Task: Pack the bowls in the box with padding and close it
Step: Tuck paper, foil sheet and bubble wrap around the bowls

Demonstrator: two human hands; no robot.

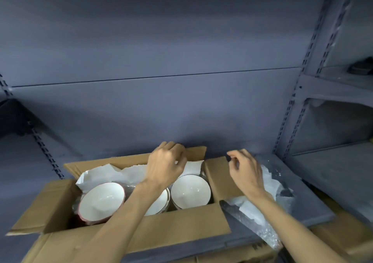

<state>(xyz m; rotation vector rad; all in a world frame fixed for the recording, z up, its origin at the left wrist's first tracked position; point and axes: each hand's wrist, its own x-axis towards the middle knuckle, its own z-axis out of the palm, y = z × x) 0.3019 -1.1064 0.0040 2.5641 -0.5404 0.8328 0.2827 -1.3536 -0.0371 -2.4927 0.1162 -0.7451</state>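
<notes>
The open brown cardboard box (129, 230) sat at lower centre of the frame on the grey metal shelf (314, 208), its near flap cut off by the bottom edge. Three white ceramic bowls (190, 191) lay inside on white padding paper (121, 174); the middle bowl was mostly hidden by the left forearm. Clear bubble wrap (268, 184) lay right of the box, partly covered. The left hand (164, 165) hovered above the far flap, fingers curled, gripping nothing. The right hand (245, 170) hovered over the right flap, fingers loosely curled, empty.
</notes>
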